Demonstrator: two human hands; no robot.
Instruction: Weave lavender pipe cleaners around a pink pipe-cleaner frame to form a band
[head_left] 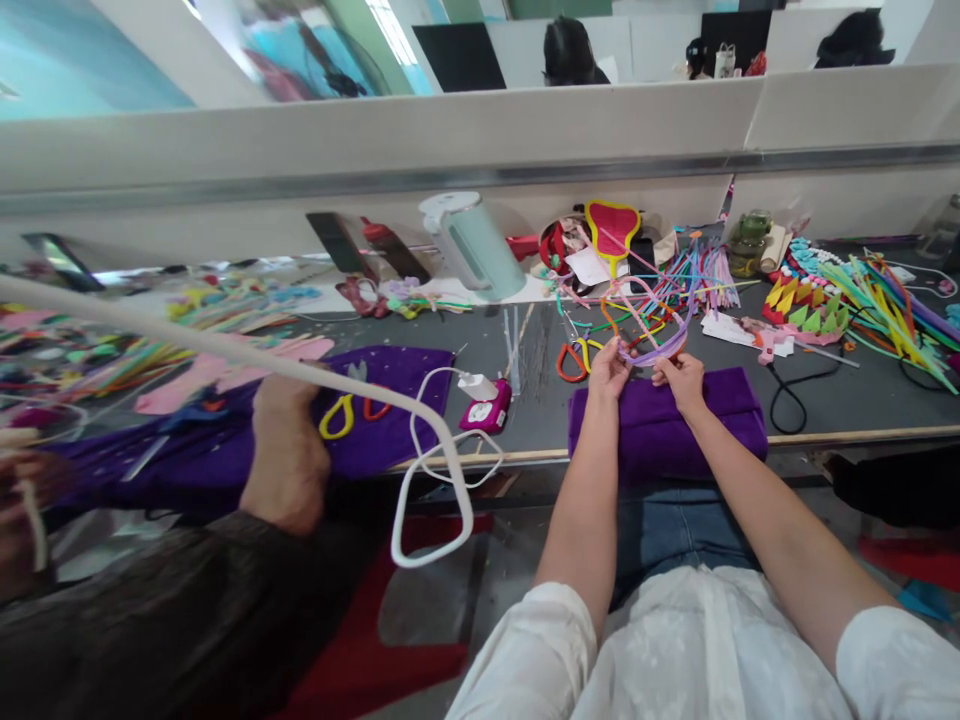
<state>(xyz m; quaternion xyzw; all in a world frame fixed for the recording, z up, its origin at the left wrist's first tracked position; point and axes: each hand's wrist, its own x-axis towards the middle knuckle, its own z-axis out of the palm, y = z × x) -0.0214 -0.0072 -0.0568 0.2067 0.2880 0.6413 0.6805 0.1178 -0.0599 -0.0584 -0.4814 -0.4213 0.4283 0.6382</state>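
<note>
L hand [610, 370] & R hand [682, 381], near each other, pinch lilac pipe cleaners [660, 351]; they might snag nearby scissors [583, 346] b/c long bits stick out.

Head camera (sole view) looks forward, down

— Where could the left hand [611, 372] be passed?
— Over the bare strip of tabletop [536, 428] between the pink charging block [487, 410] and the purple bundle [667, 430]; farther left, the way is crossed by a white rod [360, 385].
— And forward?
— That way is obstructed by scissors [584, 347] and heaped pipe cleaners [705, 275]. Right of the bundle, some room is left, though a black cable [804, 408] is looped there.
</note>
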